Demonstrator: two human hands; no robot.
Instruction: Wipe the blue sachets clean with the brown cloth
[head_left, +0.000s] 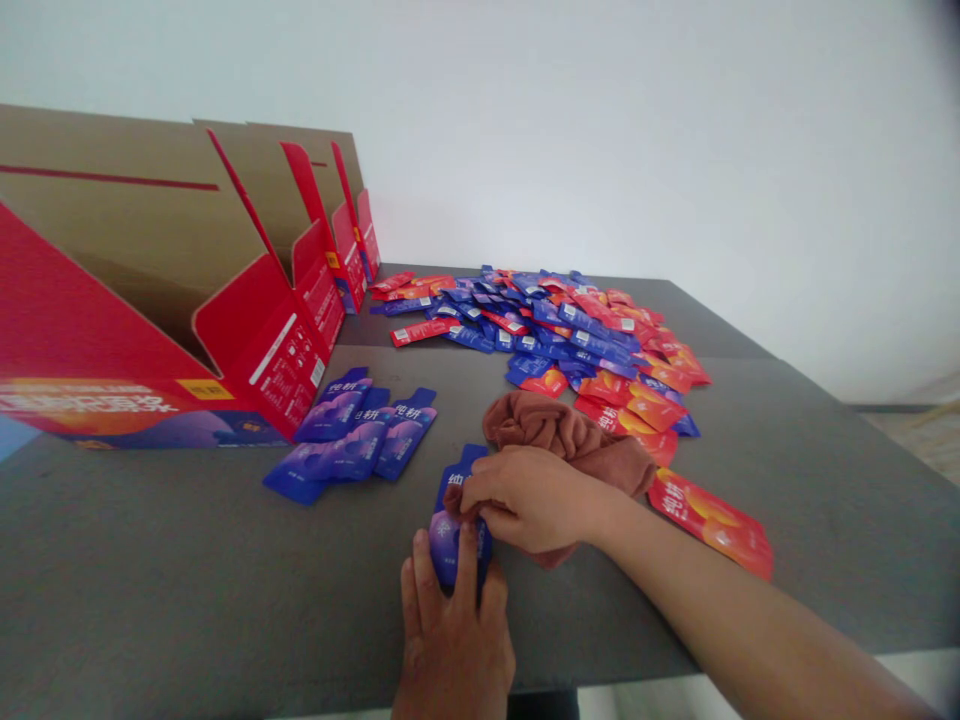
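Observation:
A blue pouch (444, 548) with a narrow spout end lies flat on the grey table, spout pointing away from me. My left hand (456, 640) rests on its lower part, fingers stretched out and spread. Bunched in my right hand (529, 497) is a brown cloth (555, 425), with a corner of it pinched against the pouch's face. The rest of the cloth spills out beyond and beneath that hand. To the left, several blue pouches (405, 432) lie overlapping in a small group. A red pouch (712, 525) lies beside my right forearm.
Red open cardboard boxes (281, 360) stand in a row along the left side. A large heap of mixed blue and red pouches (540, 325) covers the table's back middle. Behind the grey table (187, 590) rises a white wall (570, 130).

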